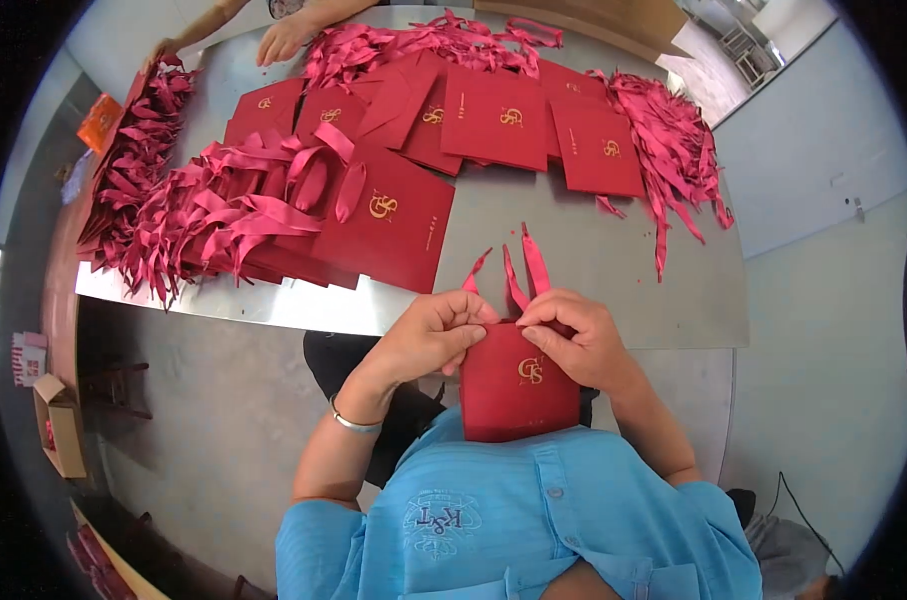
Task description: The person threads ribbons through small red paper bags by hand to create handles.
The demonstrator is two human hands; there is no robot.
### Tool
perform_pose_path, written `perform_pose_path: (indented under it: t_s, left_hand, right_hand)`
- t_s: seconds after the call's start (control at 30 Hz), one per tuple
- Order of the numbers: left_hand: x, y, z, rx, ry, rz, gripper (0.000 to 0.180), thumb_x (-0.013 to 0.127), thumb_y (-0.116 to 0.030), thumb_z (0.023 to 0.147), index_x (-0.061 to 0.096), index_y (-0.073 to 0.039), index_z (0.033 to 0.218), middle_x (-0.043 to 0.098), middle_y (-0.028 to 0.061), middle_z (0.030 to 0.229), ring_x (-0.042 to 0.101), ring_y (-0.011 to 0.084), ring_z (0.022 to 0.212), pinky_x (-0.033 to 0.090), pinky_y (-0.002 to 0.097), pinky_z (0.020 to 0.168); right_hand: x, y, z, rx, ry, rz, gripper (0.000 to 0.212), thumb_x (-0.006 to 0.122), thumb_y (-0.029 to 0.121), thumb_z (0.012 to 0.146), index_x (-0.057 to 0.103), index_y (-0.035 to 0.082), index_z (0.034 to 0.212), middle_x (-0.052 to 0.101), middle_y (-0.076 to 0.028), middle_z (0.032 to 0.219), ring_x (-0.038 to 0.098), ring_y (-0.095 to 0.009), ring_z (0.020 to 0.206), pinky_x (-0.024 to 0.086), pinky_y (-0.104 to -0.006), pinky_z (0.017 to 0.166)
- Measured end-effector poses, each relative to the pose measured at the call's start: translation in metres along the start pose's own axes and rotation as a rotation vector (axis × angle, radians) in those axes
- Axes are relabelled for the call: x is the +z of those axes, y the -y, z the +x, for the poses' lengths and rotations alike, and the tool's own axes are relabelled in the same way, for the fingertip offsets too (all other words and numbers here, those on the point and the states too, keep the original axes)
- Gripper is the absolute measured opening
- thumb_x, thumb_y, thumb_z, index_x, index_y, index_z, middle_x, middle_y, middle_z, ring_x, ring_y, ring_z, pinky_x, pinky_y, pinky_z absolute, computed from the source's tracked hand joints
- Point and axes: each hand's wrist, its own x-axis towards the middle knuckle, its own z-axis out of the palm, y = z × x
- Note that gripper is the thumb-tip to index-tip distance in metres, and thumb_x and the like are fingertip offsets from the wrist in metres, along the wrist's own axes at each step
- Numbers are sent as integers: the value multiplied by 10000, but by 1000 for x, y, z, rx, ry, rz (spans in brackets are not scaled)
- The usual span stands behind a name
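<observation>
A red paper gift bag (pixel 499 400) with a gold emblem rests against my blue shirt, its top edge toward the table. My left hand (pixel 439 338) pinches that top edge near its middle. Close beside it, my right hand (pixel 579 338) pinches the same edge, thumb and forefinger pressed together. Pink ribbons (pixel 536 262) stretch from the bag's top onto the metal table. Whatever lies between my fingertips is too small to make out.
On the metal table (pixel 594 270), red bags with pink ribbons (pixel 259 215) are piled at left. More red bags (pixel 494 115) overlap across the back, beside a ribbon heap (pixel 669 135) at right. Another person's hand (pixel 286 40) is at the far edge. A cardboard box (pixel 64 430) stands at left.
</observation>
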Motion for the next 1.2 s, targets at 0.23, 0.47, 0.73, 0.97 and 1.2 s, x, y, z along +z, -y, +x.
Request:
perform_pose_path:
  t_s: [0.23, 0.47, 0.73, 0.97, 1.2]
  left_hand:
    - [6, -5, -6, -47, 89, 234, 149, 491, 37, 950, 605, 42, 1045, 600, 14, 773, 461, 36, 498, 362, 193, 443]
    - [-3, 0, -2, -75, 142, 100, 161, 480, 20, 957, 605, 57, 1053, 616, 28, 812, 445, 36, 485, 347, 190, 433]
    - [-3, -3, -1, -45, 76, -52, 304, 417, 95, 909, 546, 61, 1183, 680, 121, 1041, 472, 31, 478, 360, 168, 414]
    - [-9, 1, -1, -50, 138, -180, 287, 446, 106, 882, 559, 49, 1139, 681, 101, 1020, 397, -2, 461, 265, 156, 379]
    - [-12, 1, -1, -39, 245, -272, 249, 454, 81, 901, 558, 43, 1123, 642, 47, 958, 362, -2, 466, 239, 164, 393]
  right_hand:
    - [1, 2, -11, -26, 11, -11, 112, 713, -13, 802, 675, 11, 904, 666, -77, 871, 619, -198, 799, 490, -300, 697]
    - [-6, 2, -7, -102, -13, -139, 116, 727, -1, 790, 679, 14, 895, 673, -75, 850, 624, -216, 800, 489, -311, 691]
    - [-7, 0, -5, 15, 5, -119, 100, 716, 6, 814, 682, 9, 908, 667, -92, 866, 619, -187, 781, 481, -282, 652]
    - [-5, 0, -4, 2, 13, -117, 107, 719, 13, 812, 685, 16, 913, 663, -87, 863, 609, -186, 758, 479, -290, 650]
    - [-2, 4, -3, 6, -1, -113, 102, 715, 7, 808, 678, 11, 902, 657, -93, 841, 603, -188, 750, 473, -293, 646]
